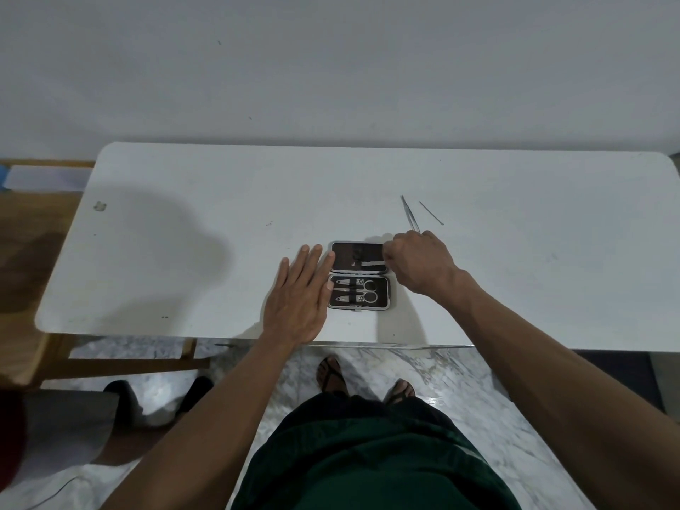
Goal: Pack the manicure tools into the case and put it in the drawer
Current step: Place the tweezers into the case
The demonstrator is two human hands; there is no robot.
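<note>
Resting flat, left hand (300,294) is spread wide, fingertips touching the left edge of the open case (358,276) at frame centre on the white table (184,200). Right hand (419,263) is curled at the lid's right edge, pinching a flat metal tool (371,265). Tweezers (410,213) and thin pick (431,213) lie just above.

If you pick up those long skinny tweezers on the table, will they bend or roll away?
The tweezers look like thin metal, so they are probably stiff and light. Lying flat on the smooth white table, they would likely slide rather than roll. Being so slim and low, they may be fiddly to pinch up.
</note>
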